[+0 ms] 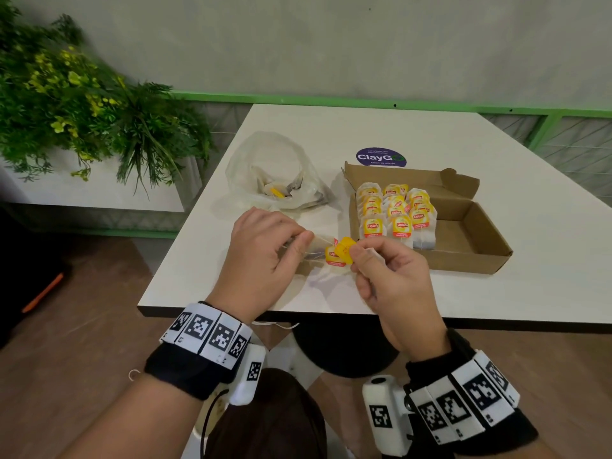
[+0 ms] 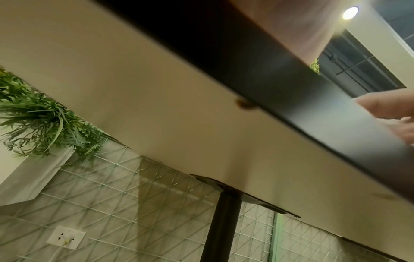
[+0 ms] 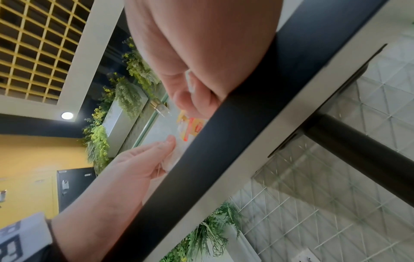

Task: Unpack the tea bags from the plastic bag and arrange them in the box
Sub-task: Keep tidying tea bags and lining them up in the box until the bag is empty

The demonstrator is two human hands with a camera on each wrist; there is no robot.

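Over the white table point(image 1: 430, 293), near its front edge, both hands hold tea bags with yellow tags point(image 1: 339, 251). My left hand point(image 1: 265, 246) pinches the paper pouch of one tea bag. My right hand point(image 1: 384, 270) pinches another tea bag by its top, just right of the tags. In the right wrist view the tags point(image 3: 190, 127) show between my right hand point(image 3: 192, 101) and left hand point(image 3: 147, 159). The cardboard box point(image 1: 470, 233) stands open to the right, with several tea bags point(image 1: 394, 213) in rows in its left part. The clear plastic bag point(image 1: 275, 173) lies behind, with a few tea bags inside.
A round purple sticker point(image 1: 381, 157) lies on the table behind the box. Green plants point(image 1: 82, 104) hang at the left beside the table. The left wrist view mostly shows the table's underside point(image 2: 156, 106) and its black pedestal point(image 2: 221, 226).
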